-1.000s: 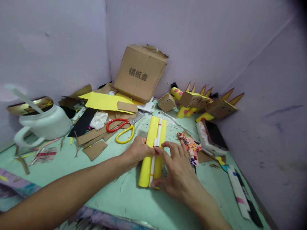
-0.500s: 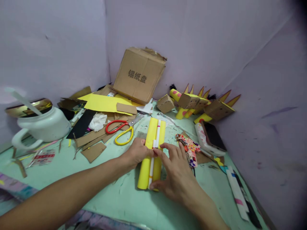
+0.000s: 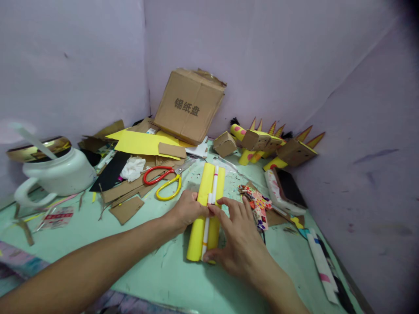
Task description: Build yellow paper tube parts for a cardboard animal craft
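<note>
A sheet of yellow paper (image 3: pixel 197 229), its two long sides curled into rolls, lies lengthwise on the table in front of me. White markers (image 3: pixel 206 230) with coloured bands rest end to end in the groove between the rolls. My left hand (image 3: pixel 187 210) is closed on the left roll, its thumb pressing near where the markers meet. My right hand (image 3: pixel 237 226) spans the lower marker, thumb at its near end and index finger at its far end. Beyond the left hand lie scissors (image 3: pixel 168 181) with one red and one yellow handle.
A white mug (image 3: pixel 60 172) stands left. A cardboard box (image 3: pixel 190 104) leans at the back above paper and cardboard scraps (image 3: pixel 127 209). Yellow spotted figures with cardboard heads (image 3: pixel 296 152), a phone (image 3: pixel 290 187) and patterned fabric (image 3: pixel 260 203) are right; more white markers (image 3: pixel 322 266) lie near the right edge.
The view has shifted very slightly. Both hands keep the same hold on the yellow paper and marker.
</note>
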A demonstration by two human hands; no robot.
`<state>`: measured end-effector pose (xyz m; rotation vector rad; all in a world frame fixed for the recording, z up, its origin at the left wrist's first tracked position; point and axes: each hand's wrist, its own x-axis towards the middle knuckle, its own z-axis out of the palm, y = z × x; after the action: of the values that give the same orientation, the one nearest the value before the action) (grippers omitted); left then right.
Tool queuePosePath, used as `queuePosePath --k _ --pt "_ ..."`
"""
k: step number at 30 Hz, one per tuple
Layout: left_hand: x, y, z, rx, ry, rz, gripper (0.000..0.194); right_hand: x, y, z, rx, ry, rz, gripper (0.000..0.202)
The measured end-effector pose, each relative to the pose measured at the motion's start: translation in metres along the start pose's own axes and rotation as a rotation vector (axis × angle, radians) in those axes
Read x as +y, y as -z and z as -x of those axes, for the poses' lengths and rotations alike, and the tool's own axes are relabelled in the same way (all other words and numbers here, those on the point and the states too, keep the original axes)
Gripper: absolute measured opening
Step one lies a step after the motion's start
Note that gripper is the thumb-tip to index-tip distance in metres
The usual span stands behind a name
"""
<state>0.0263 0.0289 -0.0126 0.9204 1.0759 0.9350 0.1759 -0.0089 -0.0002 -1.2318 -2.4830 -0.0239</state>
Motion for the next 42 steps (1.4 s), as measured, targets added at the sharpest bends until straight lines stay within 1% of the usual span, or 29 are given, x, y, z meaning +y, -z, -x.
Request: queuePosePath --k 9,16,27,30,32,33,36,37,38,40,42 --pt "0.001 0.0 -0.001 0.01 -0.002 0.001 0.019 -0.001 0.0 0.0 -0.01 -0.006 -0.004 0.089" --pt "-0.002 0.0 -0.001 0.016 0.014 -0.004 0.022 0.0 0.0 0.001 -0.008 -0.001 -0.019 0.089" --pt "0.005 -0.002 0.003 0.013 0.012 0.007 0.019 -0.002 0.0 0.0 -0.008 -0.008 -0.032 0.088" --pt "0.004 -0.002 0.003 0.005 0.014 0.017 0.022 0.003 0.002 0.003 -0.003 0.006 -0.049 0.086" --pt "0.003 -0.001 0.003 0.001 0.016 0.019 0.022 0.012 0.006 0.004 0.035 0.057 -0.082 0.08" --pt "0.003 -0.001 0.003 0.001 0.019 0.016 0.022 0.018 0.01 0.004 0.076 0.083 -0.097 0.073" --pt "0.003 0.0 0.003 0.007 0.036 -0.002 0.021 0.036 0.024 -0.001 0.241 0.094 -0.091 0.037" --pt "0.003 0.0 0.003 0.008 0.043 -0.009 0.02 0.041 0.028 -0.006 0.281 0.085 -0.07 0.026" --pt "0.004 0.0 0.002 0.01 0.049 -0.015 0.019 0.046 0.031 -0.011 0.3 0.083 -0.045 0.018" --pt "0.004 0.0 0.002 0.018 0.054 -0.024 0.017 0.053 0.034 -0.024 0.284 0.109 0.007 0.019" --pt "0.004 0.0 0.001 0.027 0.051 -0.031 0.017 0.055 0.033 -0.038 0.229 0.157 0.072 0.024"
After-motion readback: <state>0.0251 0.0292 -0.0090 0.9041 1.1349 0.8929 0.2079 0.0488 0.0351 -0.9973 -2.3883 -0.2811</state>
